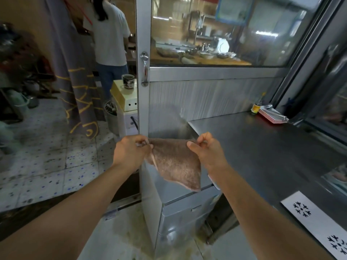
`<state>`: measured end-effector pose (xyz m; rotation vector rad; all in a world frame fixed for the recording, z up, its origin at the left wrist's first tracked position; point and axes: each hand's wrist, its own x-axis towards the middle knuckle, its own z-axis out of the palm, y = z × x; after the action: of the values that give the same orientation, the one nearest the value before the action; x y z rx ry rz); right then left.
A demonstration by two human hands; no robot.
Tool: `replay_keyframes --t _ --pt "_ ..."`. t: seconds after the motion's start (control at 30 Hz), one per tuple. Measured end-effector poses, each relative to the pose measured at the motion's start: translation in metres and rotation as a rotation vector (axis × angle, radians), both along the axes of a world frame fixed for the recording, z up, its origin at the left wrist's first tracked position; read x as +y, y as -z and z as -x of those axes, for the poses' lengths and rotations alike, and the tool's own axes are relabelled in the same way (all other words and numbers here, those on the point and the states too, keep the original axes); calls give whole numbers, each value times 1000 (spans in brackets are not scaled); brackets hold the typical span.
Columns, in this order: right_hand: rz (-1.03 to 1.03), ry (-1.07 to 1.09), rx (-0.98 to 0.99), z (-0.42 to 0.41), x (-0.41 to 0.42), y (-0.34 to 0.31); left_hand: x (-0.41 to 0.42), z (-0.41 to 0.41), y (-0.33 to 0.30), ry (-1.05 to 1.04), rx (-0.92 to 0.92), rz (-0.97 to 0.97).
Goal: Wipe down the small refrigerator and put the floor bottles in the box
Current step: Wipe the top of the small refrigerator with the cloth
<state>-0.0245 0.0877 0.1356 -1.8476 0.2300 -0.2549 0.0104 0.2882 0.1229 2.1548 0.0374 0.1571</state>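
Note:
A brown cloth hangs spread between both hands above the small silver refrigerator, which stands low against the metal counter. My left hand pinches the cloth's upper left corner. My right hand pinches its upper right corner. The cloth's lower point droops over the refrigerator's top. No floor bottles or box show in this view.
A steel counter runs to the right, with a small bottle and red-edged trays at its far end. A glazed metal door stands ahead. A person stands at the back left beside a white appliance carrying a mug.

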Motion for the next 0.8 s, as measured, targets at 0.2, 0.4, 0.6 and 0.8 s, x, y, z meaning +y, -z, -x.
replay_keyframes --t 0.2,0.4,0.6,0.8 --pt "-14 13 -59 -1 2 -24 -5 -2 -20 -6 152 507" --pt "-45 -28 -41 4 -2 -27 -3 -12 -30 19 249 627" --pt "383 -70 -38 10 -16 -32 -12 -9 -33 192 -148 -298" --pt "251 -143 164 6 -48 -32 -32 -19 -37 353 112 -77"
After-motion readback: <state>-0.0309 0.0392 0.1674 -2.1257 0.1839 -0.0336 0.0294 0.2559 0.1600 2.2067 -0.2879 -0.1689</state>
